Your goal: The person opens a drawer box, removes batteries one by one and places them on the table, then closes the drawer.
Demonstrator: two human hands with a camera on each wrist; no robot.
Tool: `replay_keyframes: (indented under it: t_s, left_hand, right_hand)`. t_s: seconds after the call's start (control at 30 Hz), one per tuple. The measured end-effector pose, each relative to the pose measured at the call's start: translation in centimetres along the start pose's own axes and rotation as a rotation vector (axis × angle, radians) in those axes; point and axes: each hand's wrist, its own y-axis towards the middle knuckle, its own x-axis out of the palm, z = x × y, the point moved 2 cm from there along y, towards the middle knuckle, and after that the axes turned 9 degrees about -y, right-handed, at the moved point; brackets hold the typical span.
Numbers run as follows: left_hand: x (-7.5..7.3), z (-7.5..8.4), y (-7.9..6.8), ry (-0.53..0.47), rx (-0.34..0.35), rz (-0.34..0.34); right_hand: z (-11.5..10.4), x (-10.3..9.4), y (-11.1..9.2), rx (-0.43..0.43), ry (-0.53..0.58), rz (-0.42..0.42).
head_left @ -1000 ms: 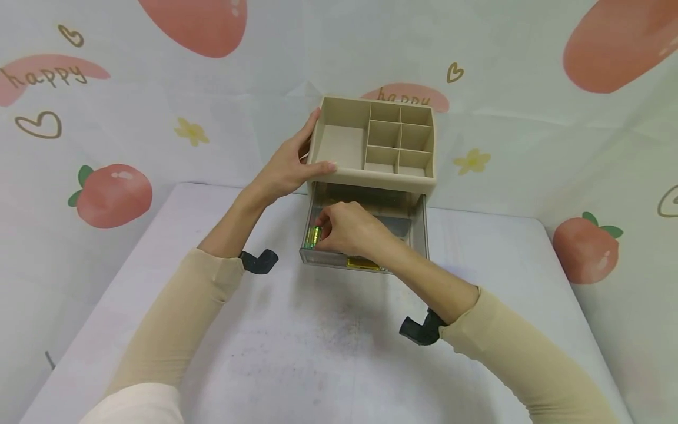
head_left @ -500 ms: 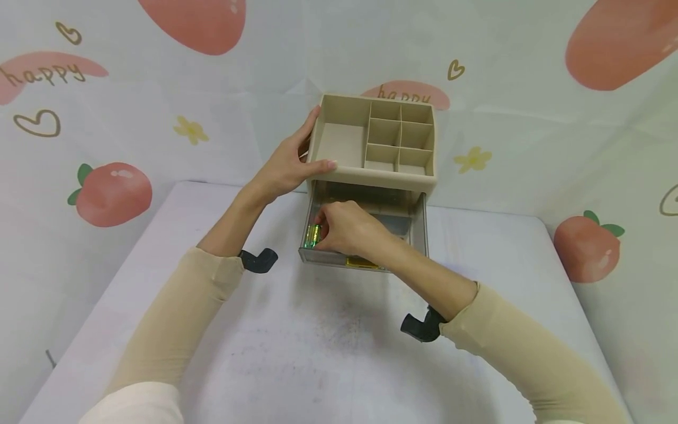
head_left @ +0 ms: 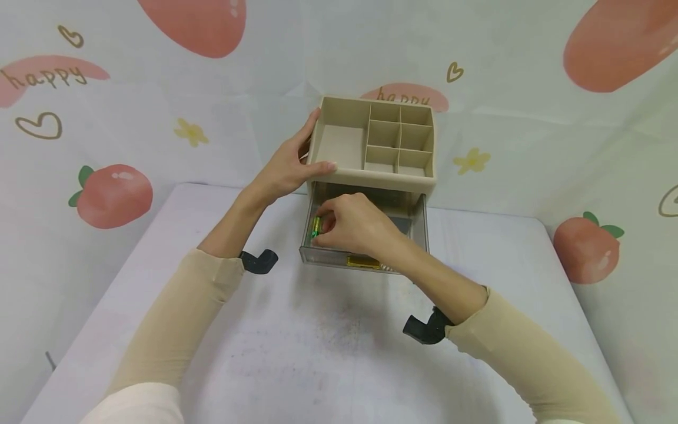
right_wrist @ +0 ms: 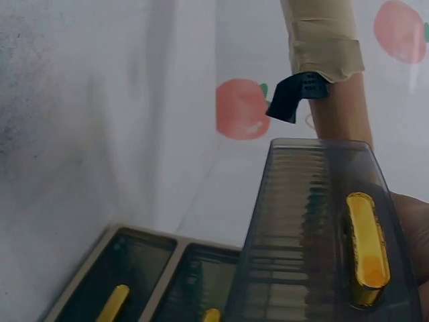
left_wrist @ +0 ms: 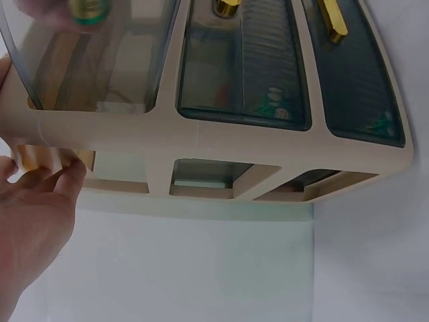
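Observation:
A beige drawer organizer (head_left: 371, 176) stands at the back of the table, its top clear grey drawer (head_left: 339, 257) pulled out. My left hand (head_left: 290, 168) grips the organizer's left side, with the thumb over the front rim. In the left wrist view that hand (left_wrist: 37, 221) lies at the frame's edge. My right hand (head_left: 357, 224) reaches into the drawer and pinches a green and gold battery (head_left: 316, 227) near the left wall. Blurred green and gold (left_wrist: 89, 9) shows through the drawer in the left wrist view. The right hand covers much of the drawer's inside.
Divided compartments (head_left: 399, 138) form the organizer's top. A gold handle (head_left: 363, 262) sits on the drawer front. Below are two closed dark drawers with gold handles (left_wrist: 333, 20). A white table (head_left: 318, 341) extends in front, and a printed cloth (head_left: 254, 76) hangs behind.
My right hand has risen slightly and moved back inside the drawer, and the green and gold battery has moved with it. The left hand has stayed on the organizer.

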Motion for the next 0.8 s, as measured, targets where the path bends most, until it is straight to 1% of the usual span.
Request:
replay_keyframes:
  t_s: [0.23, 0.37, 0.53, 0.67, 0.8]
  left_hand:
    - [0.7, 2.1, -0.9, -0.018, -0.009, -0.008]
    - [0.8, 2.5, -1.2, -0.021, -0.005, -0.011]
    - [0.8, 2.6, -1.2, -0.028, 0.001, -0.018]
    - [0.8, 2.4, -1.0, -0.015, 0.001, -0.017]
    - [0.5, 1.2, -0.4, -0.014, 0.007, -0.012]
  right_hand:
    - [0.1, -0.9, -0.6, -0.017, 0.056, 0.045]
    - [0.3, -1.2, -1.0, -0.023, 0.093, 0.071]
    - [0.6, -1.6, -1.6, -0.033, 0.122, 0.103]
    - [0.9, -2.0, -2.2, -0.036, 0.154, 0.126]
    - [1.5, -2.3, -2.9, -0.017, 0.193, 0.126]
